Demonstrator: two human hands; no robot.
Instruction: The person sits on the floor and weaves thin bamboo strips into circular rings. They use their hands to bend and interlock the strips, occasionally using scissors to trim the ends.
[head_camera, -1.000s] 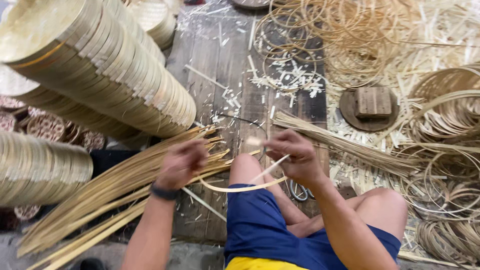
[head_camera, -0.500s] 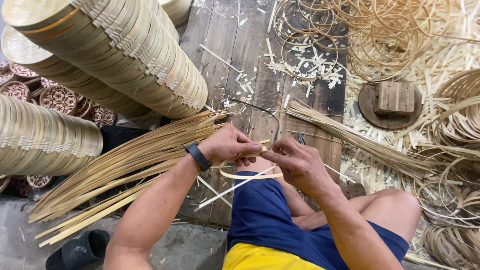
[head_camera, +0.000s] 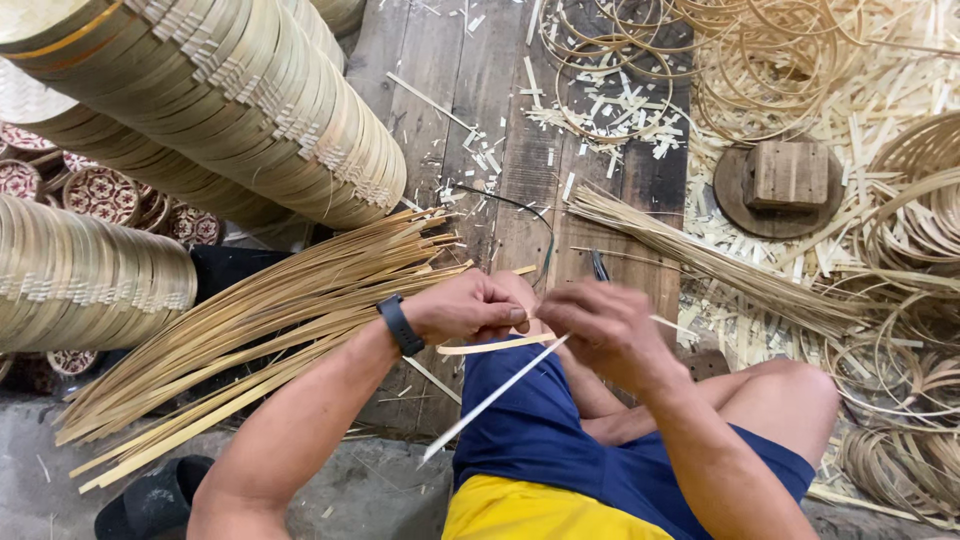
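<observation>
A thin bamboo strip is held above the lap, bent into a loop between both hands; the left hand is closed around it with fingers curled; the right hand is pinched shut on its other end, a loose tail slanting down past the blue shorts; the strip is judged light, springy and liable to splinter, best gripped near the crossing; a bundle of strips lies just left.
</observation>
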